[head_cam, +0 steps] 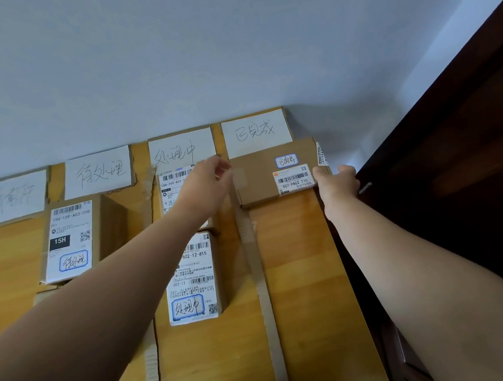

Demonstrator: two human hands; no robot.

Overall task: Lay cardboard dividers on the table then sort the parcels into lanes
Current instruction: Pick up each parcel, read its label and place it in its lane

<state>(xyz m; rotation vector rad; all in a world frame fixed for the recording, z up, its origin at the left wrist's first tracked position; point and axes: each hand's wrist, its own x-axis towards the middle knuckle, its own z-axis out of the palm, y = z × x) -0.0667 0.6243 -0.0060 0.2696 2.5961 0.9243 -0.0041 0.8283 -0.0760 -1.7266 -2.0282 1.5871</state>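
Observation:
A flat brown parcel (261,179) with a white label lies at the far end of the rightmost lane, below the rightmost sign (255,131). My left hand (211,179) holds its left edge with curled fingers. My right hand (338,183) grips its right edge, thumb on top. Cardboard divider strips (256,268) (150,361) run along the wooden table (300,263) and split it into lanes. A tall box (72,237) stands in the second lane. Two labelled parcels (191,277) (177,186) lie in the third lane, the far one partly hidden by my left hand.
Three more handwritten paper signs (12,197) (97,171) (181,148) lean on the pale wall at the lane heads. Dark wooden furniture (462,164) stands close along the table's right edge.

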